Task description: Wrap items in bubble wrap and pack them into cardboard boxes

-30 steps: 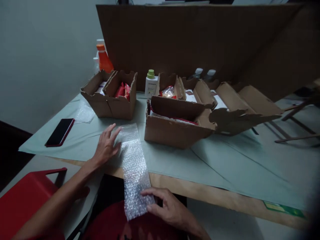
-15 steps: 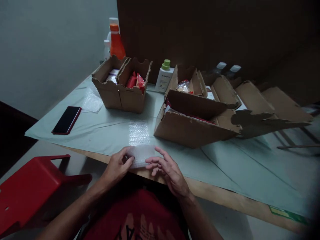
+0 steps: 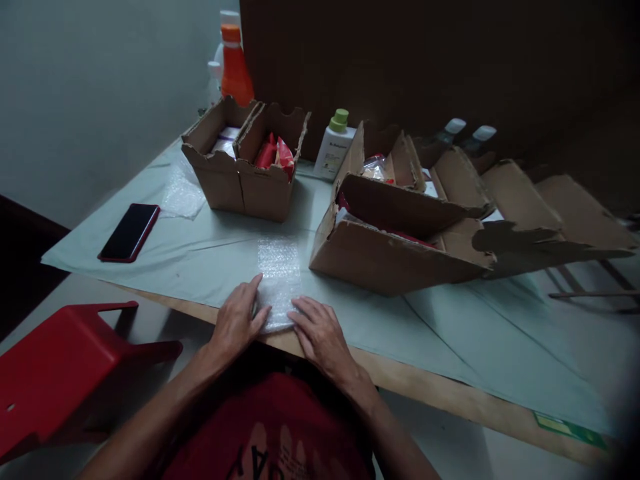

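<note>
A strip of clear bubble wrap point(image 3: 278, 259) lies on the cloth, its near end doubled over at the table's front edge. My left hand point(image 3: 237, 319) rests along its left side, with the index finger stretched forward and the thumb apart, touching the near part. On the right side, my right hand point(image 3: 323, 333) lies palm down, fingers extended and their tips on the wrap's edge. Neither hand is closed round it. Whether anything lies inside the fold, I cannot tell.
Cardboard boxes hold red packets and other packs: a pair point(image 3: 240, 187) at back left, several point(image 3: 395, 257) at right. A phone point(image 3: 129, 233) and more bubble wrap point(image 3: 183, 192) lie left. A white bottle point(image 3: 334, 148) stands behind. A red stool point(image 3: 65, 373) is beside the table.
The near part of the bubble wrap, raised between my hands before, now lies flatter. My left hand's pinch has loosened, and my right hand has lowered onto the wrap. The view has shifted slightly.
</note>
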A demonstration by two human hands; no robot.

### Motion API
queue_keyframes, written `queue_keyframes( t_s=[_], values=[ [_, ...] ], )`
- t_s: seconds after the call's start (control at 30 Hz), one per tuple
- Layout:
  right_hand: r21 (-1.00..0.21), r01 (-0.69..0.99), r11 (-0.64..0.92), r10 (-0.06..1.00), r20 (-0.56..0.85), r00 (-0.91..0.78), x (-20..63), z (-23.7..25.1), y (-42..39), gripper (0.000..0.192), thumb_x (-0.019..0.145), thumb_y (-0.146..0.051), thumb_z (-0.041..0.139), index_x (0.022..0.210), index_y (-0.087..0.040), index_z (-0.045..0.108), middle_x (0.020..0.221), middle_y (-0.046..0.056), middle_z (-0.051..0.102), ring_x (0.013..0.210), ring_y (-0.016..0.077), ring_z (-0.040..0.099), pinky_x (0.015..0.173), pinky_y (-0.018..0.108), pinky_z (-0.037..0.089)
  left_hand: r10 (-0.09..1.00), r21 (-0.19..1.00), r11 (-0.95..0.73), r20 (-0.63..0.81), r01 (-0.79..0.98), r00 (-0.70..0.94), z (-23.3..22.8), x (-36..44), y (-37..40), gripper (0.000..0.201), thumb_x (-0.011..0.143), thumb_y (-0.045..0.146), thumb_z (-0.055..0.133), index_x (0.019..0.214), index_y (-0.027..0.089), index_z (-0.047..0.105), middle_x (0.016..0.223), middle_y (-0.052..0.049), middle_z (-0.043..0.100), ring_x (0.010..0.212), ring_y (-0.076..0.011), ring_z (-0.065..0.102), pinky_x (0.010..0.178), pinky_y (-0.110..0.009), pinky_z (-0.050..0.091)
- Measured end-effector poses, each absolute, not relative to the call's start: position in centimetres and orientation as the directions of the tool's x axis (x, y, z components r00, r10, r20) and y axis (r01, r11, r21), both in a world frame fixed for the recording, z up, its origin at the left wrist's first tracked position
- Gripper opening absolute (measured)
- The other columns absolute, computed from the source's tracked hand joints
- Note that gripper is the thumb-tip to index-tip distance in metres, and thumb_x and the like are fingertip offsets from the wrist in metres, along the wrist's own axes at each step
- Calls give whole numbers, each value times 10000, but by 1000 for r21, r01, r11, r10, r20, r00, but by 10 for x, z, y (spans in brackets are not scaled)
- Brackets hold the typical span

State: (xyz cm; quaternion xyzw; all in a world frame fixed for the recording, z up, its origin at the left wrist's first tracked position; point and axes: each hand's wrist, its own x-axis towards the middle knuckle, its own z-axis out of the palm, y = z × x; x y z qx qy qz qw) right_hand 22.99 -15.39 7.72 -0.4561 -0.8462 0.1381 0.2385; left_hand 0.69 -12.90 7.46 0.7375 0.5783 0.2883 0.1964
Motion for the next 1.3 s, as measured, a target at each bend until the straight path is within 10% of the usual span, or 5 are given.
queue_keyframes(
  t_s=[0.17,0.37,0.67,0.9,1.3],
  values=[
    [-535,651,538,843,334,-422,229,82,-153,239,954,-95,549,1114,-197,693,1145,94,749,1095,250,659,940,432,497,855,565,-518,371,642,363,85,-1,-145,533,907,304,649,1407,201,495,1284,-132,613,1186,-276,567,1007,-431,481],
    [-608,658,444,895,265,-359,225,85,-152,215,967,-166,566,1128,-198,705,975,57,775,876,222,680,840,393,504,890,628,-452,270,633,368,80,2,-152,380,931,167,539,1307,154,586,952,-72,686,858,-207,613,795,-345,516],
    [-401,716,571,801,463,-380,231,84,-155,285,946,-177,605,1230,-193,630,1239,124,692,1161,275,613,950,440,485,932,529,-356,253,770,258,66,3,-139,376,935,255,575,1292,141,601,787,-31,617,730,-209,579,721,-353,503],
    [-402,703,586,809,344,-477,224,76,-143,262,948,-138,595,1194,-197,663,1237,104,716,1257,301,574,998,489,455,857,445,-499,384,744,344,70,-2,-143,380,932,282,612,1291,163,573,1263,-157,602,1146,-301,564,965,-457,480],
    [-425,783,454,876,371,-307,221,87,-147,347,969,-250,585,1304,-163,609,1302,160,655,1208,303,579,989,482,462,917,459,-388,276,799,287,68,-2,-122,354,955,291,545,1273,146,602,900,-80,686,854,-254,605,816,-410,495]
  ],
)
